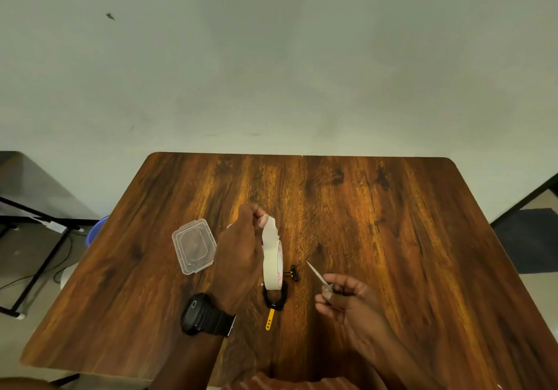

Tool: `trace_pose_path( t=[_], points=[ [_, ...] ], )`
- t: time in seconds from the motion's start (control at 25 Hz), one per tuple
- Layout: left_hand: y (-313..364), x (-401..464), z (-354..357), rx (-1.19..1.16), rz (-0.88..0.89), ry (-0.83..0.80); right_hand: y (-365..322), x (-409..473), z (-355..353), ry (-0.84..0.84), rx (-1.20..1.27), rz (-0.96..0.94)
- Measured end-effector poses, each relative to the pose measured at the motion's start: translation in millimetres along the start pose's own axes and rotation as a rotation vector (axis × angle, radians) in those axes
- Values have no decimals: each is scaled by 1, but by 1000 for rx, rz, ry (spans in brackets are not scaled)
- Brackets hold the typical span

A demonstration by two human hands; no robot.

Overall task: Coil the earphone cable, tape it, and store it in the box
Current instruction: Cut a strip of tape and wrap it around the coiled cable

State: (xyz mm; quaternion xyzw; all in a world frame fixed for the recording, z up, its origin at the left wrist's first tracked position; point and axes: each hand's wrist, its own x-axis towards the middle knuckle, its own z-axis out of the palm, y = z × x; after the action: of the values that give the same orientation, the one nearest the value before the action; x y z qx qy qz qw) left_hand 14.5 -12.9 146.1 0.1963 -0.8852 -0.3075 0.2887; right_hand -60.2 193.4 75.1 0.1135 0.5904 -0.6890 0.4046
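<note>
Fingers (262,220) of our left hand (238,256) pinch the free end of a strip pulled up from the white tape roll (273,264), which hangs on edge just above the table (392,223) — the strip rises toward twelve o'clock from the roll. A black watch (203,314) sits on that wrist. Our right hand (347,300), at four o'clock from the roll and well apart from it, closes its fingers around small scissors (320,278), whose blades look shut and point toward ten o'clock. The coiled black earphone cable (274,297) lies on the wood directly below the roll, at six o'clock, its yellow plug (269,319) trailing toward us and two earbuds (293,273) just beside the roll at three o'clock. The clear plastic box (194,246) rests at nine o'clock, lid on — beside our left hand.
</note>
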Motion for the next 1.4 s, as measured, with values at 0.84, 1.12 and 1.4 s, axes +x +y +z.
trace_pose_path(
  t=[0.84, 1.12, 1.4],
  points=[
    [20, 9, -29, 16, 60, 68, -48, -51, 37, -94, 1, -342],
    [46, 15, -54, 83, 78, 89, -72, -71, 54, -390, 434, -47],
    [61, 16, -71, 120, 98, 51, -67, -86, 66, -176, 238, -334]
  ],
)
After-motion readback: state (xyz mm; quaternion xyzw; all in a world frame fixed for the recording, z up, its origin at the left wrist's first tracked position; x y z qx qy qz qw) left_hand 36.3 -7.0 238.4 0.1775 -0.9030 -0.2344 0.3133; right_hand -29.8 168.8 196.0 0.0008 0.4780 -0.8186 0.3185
